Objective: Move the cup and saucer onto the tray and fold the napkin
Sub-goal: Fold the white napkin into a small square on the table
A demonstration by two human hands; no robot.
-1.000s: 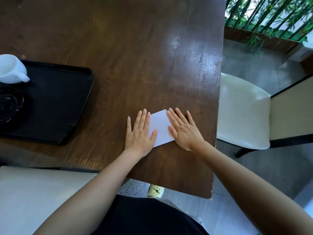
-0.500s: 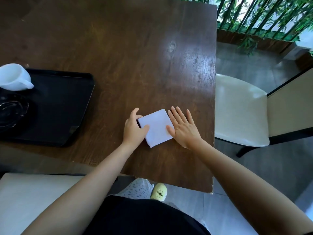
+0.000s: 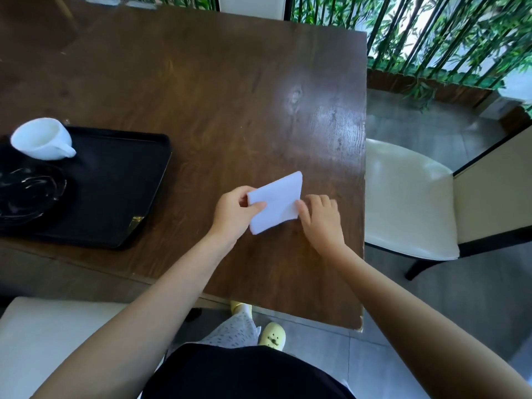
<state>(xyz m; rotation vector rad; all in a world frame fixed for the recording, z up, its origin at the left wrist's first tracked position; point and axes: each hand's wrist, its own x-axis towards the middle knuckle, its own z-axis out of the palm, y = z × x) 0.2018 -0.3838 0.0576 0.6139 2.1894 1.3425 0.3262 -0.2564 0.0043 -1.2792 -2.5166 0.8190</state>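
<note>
A white folded napkin [image 3: 276,201] lies near the right side of the brown table [image 3: 218,90]. My left hand [image 3: 234,214] pinches its left edge between thumb and fingers. My right hand [image 3: 321,218] holds its lower right corner with curled fingers. On the left, a black tray [image 3: 115,194] carries a white cup [image 3: 43,139] at its far left and a dark glass saucer [image 3: 26,194] in front of the cup. Cup and saucer stand apart, side by side.
A cream-seated chair [image 3: 408,200] stands just right of the table's right edge. Another pale seat [image 3: 51,338] is at the lower left below the near edge. Green bamboo stalks [image 3: 431,38] line the back right. My feet in yellow shoes [image 3: 272,338] show under the table.
Both hands went from pressing flat on the napkin to gripping it at its edges. The left side of the napkin has come up off the table. The camera view has tilted upward.
</note>
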